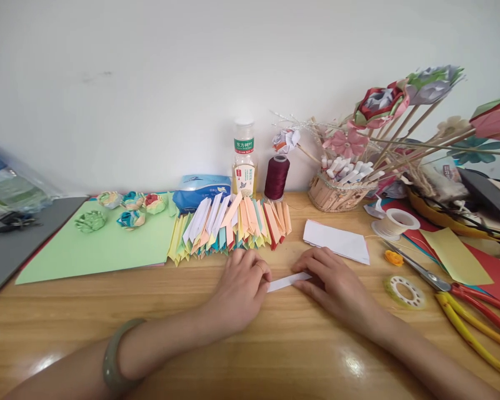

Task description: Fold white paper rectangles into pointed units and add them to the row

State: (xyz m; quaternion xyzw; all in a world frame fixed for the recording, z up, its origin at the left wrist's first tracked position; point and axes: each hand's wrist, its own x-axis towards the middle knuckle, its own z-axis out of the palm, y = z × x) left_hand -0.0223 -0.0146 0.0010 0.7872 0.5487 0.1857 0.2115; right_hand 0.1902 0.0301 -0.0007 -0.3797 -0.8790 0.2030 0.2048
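Between my two hands a narrow folded strip of white paper [287, 281] lies low over the wooden table. My left hand [244, 283] pinches its left end, fingers curled and the tip hidden. At the right end, my right hand [327, 283] grips it between thumb and fingers. Just beyond my hands stands a dense row of folded paper pieces [229, 225] in white, yellow, peach, teal and red. A stack of white paper sheets [337, 241] lies just past my right hand.
Several paper flowers [131, 219] rest on green sheets [91, 255] at left. Behind the row are a blue tissue pack [202, 190], a bottle [244, 161] and a maroon thread spool [277, 178]. To the right lie a tape roll [406, 293], scissors [437, 282] and a flower basket [337, 193].
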